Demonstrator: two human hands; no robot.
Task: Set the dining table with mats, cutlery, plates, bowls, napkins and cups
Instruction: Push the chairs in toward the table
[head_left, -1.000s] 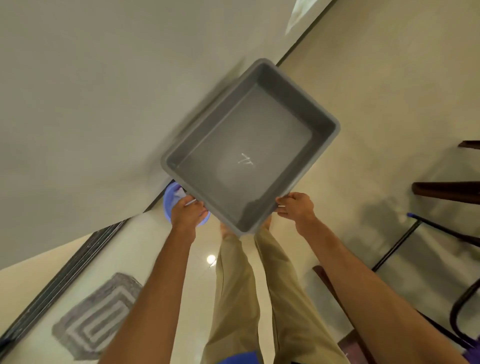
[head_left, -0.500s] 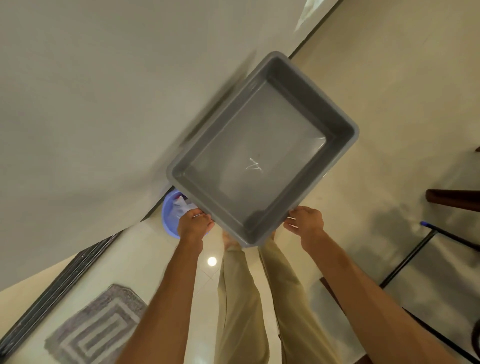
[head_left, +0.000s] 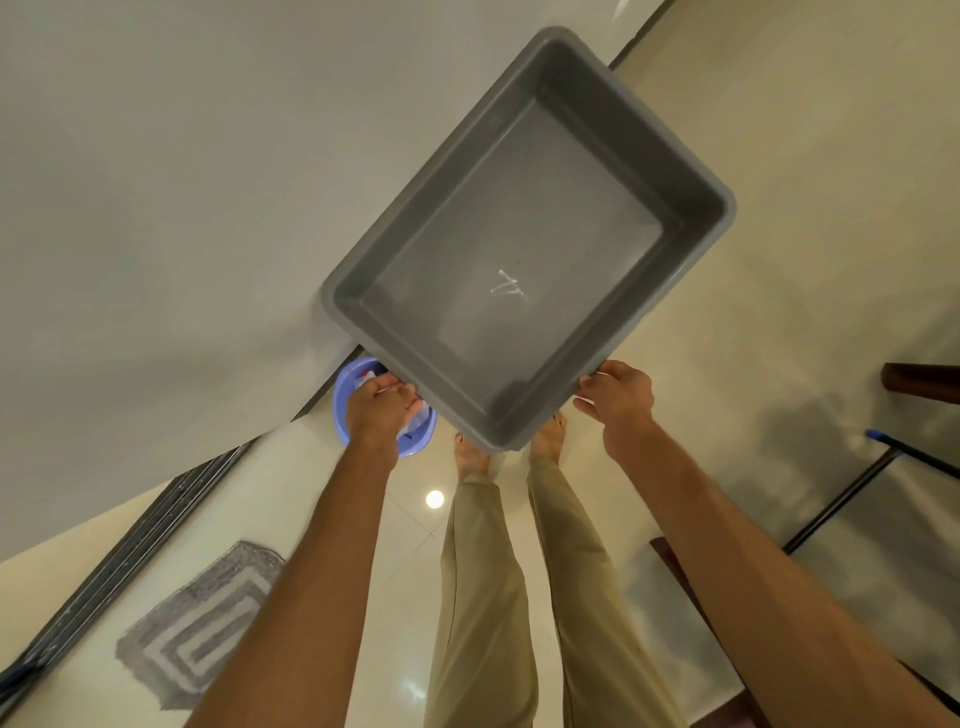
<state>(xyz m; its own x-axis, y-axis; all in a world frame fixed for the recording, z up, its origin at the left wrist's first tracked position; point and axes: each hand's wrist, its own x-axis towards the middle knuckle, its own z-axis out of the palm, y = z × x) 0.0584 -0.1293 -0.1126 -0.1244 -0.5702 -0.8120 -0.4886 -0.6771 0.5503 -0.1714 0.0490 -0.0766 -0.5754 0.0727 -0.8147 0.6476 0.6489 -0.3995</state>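
Note:
I hold an empty grey plastic tub (head_left: 524, 244) out in front of me, above the floor and close to a pale wall. My left hand (head_left: 382, 410) grips its near left rim. My right hand (head_left: 618, 397) grips the near right rim, fingers curled over the edge. The tub's bottom bears a small white scratch mark. None of the mats, cutlery, plates, napkins or cups are in view.
A blue plastic basin (head_left: 345, 400) with some white and clear items sits on the floor under my left hand, against the wall. A grey patterned floor mat (head_left: 197, 623) lies lower left. Dark chair parts (head_left: 919, 382) and a blue-tipped metal frame (head_left: 883, 441) stand at right.
The tub has moved farther from me and to the upper right, with both hands holding their grip. The view has shifted with it.

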